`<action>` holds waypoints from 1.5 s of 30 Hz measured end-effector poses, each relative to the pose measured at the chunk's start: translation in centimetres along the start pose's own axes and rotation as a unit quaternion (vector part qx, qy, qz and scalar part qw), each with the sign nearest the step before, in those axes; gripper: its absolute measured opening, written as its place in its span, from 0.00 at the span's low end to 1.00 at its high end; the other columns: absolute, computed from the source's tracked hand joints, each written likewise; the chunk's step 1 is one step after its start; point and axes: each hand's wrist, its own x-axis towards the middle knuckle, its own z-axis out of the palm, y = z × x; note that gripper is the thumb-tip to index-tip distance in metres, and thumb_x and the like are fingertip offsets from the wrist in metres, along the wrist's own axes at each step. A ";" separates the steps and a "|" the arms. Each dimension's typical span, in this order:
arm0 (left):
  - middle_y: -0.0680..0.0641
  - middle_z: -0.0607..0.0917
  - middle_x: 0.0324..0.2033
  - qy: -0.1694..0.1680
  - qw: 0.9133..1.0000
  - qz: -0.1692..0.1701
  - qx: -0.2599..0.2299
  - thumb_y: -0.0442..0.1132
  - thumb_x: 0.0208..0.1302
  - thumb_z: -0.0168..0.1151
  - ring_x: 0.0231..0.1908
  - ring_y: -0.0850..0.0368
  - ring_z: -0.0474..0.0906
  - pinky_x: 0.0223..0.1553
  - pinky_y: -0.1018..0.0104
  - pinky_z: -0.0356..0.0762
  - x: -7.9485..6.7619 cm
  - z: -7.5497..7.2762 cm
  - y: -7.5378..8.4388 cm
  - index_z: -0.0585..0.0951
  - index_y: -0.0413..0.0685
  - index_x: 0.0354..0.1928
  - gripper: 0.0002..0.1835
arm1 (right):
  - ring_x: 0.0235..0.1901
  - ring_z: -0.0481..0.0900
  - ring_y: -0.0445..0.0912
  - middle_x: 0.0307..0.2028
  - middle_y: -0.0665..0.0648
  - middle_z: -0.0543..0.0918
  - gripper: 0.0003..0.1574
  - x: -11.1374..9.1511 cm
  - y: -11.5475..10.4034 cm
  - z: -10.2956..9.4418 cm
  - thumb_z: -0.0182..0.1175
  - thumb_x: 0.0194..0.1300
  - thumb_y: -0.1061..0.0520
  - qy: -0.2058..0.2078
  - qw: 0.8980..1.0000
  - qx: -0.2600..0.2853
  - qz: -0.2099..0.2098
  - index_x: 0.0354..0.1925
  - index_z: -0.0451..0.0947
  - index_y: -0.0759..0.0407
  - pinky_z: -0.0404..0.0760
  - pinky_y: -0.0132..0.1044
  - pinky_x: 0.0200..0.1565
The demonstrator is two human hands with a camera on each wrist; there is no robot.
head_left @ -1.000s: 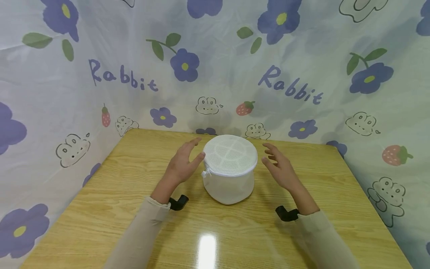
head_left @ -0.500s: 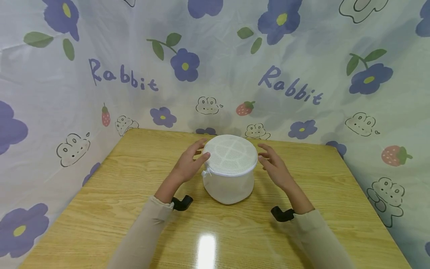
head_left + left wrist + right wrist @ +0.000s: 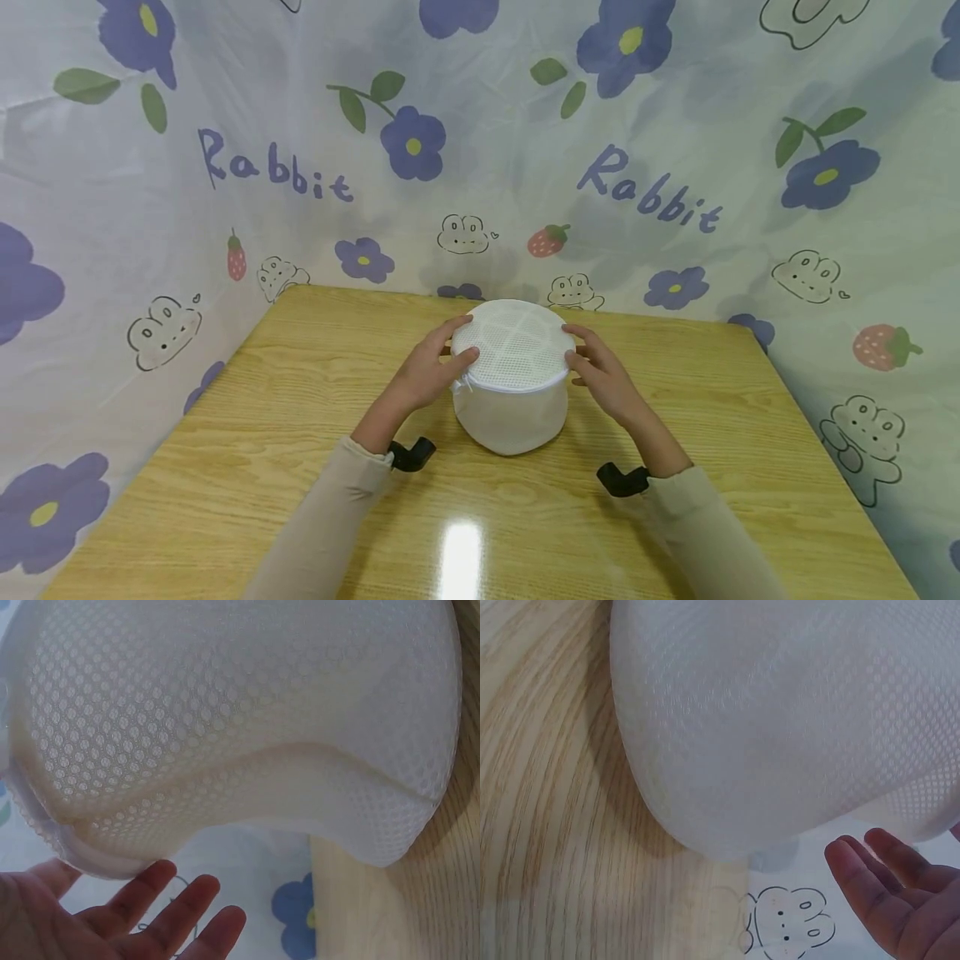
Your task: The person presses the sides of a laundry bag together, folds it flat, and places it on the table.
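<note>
A round white mesh laundry bag (image 3: 513, 346) stands upright on the wooden table in the head view, its zip and small pull at the left side of the rim. My left hand (image 3: 427, 367) is at the bag's left edge, thumb and forefinger over the rim of the lid. On the opposite side my right hand (image 3: 606, 379) touches the rim with thumb and forefinger. In the left wrist view the other fingers (image 3: 180, 907) stretch out loosely beside the dented mesh wall. The right wrist view shows relaxed fingers (image 3: 866, 889) just off the bag's side.
The wooden table (image 3: 300, 492) spreads out around the bag, with a bright light reflection near its front. A patterned cloth (image 3: 495, 150) with flowers and rabbits hangs behind and at both sides. Black wrist mounts (image 3: 412, 455) sit at both sleeve cuffs.
Both hands have moved inward from either side of the bag, and their thumbs and forefingers have come onto its rim. The bag stays in place.
</note>
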 end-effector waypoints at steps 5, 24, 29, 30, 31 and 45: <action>0.59 0.63 0.59 -0.001 1.000 -0.004 0.001 0.63 0.56 0.48 0.46 0.54 0.69 0.36 0.63 0.73 0.1 0.2 0.0 0.57 0.70 0.63 0.32 | 0.49 0.70 0.52 0.52 0.58 0.68 0.31 0.2 0.1 0.3 0.45 0.63 0.41 0.000 1.000 0.015 -0.012 0.62 0.55 0.43 0.71 0.55 0.47; 0.52 0.61 0.60 -0.029 0.999 -0.003 -0.046 0.57 0.58 0.52 0.40 0.52 0.70 0.39 0.62 0.70 0.4 0.8 -0.2 0.56 0.66 0.63 0.32 | 0.45 0.71 0.52 0.50 0.61 0.68 0.28 0.3 -0.6 1.0 0.48 0.64 0.47 0.019 0.999 0.028 0.002 0.61 0.58 0.47 0.74 0.48 0.44; 0.53 0.57 0.63 -0.029 0.998 -0.003 -0.048 0.57 0.57 0.52 0.44 0.51 0.69 0.44 0.59 0.69 0.5 0.8 -0.1 0.56 0.66 0.63 0.32 | 0.43 0.72 0.54 0.50 0.62 0.68 0.28 0.3 -0.8 1.1 0.49 0.63 0.47 0.023 0.999 0.027 0.007 0.60 0.59 0.49 0.74 0.52 0.41; 0.54 0.57 0.63 -0.027 0.998 -0.004 -0.048 0.57 0.57 0.52 0.45 0.52 0.69 0.45 0.59 0.69 0.5 0.9 0.0 0.56 0.66 0.63 0.32 | 0.43 0.73 0.54 0.50 0.62 0.68 0.28 0.3 -0.8 1.1 0.49 0.63 0.47 0.022 0.999 0.029 0.006 0.60 0.59 0.49 0.74 0.52 0.41; 0.54 0.57 0.63 -0.026 0.998 -0.005 -0.050 0.57 0.57 0.52 0.44 0.52 0.69 0.45 0.59 0.69 0.5 0.9 0.0 0.56 0.66 0.63 0.32 | 0.43 0.73 0.54 0.50 0.63 0.68 0.28 0.3 -0.8 1.1 0.49 0.63 0.48 0.020 0.999 0.031 0.005 0.60 0.59 0.50 0.75 0.51 0.41; 0.51 0.56 0.63 -0.038 0.994 -0.004 -0.098 0.53 0.57 0.54 0.51 0.50 0.67 0.51 0.53 0.66 0.3 1.2 0.4 0.57 0.61 0.63 0.32 | 0.46 0.72 0.52 0.54 0.59 0.66 0.27 0.1 -0.7 1.6 0.50 0.63 0.48 0.015 0.997 0.064 0.035 0.60 0.60 0.48 0.75 0.43 0.44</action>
